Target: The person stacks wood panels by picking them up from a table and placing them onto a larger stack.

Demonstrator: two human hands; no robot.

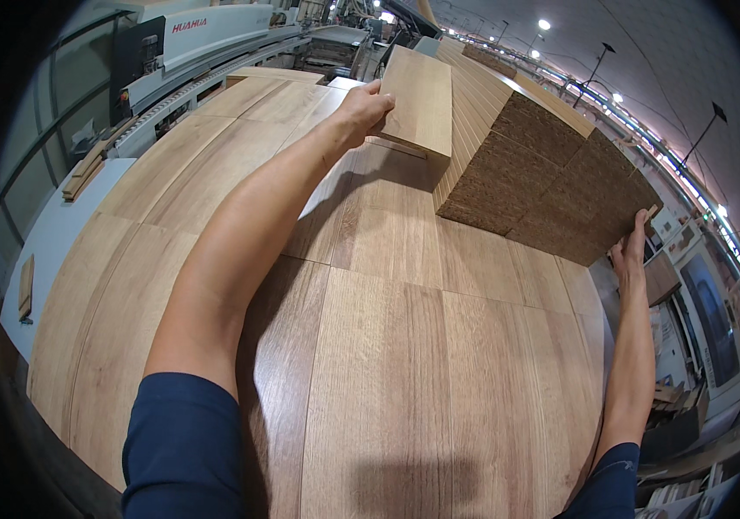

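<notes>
My left hand (365, 112) is closed on the edge of a light wood-faced board (420, 99), which stands tilted at the left side of a big stack of boards (551, 177). The stack shows a rough brown side toward me and pale layered edges on its left. Over at the stack's right end, my right hand (632, 246) grips the corner, with the thumb up beside a small pale wooden bit. Its other fingers are partly hidden. Beneath lies a broad surface of wood-grain panels (378, 346) set edge to edge.
A white machine (214, 35) with a long rail runs along the far left. Wood strips (84, 177) lie on a pale board (50, 251) at the left. A machine with a dark window (711, 298) stands at the right, near offcuts (677, 398).
</notes>
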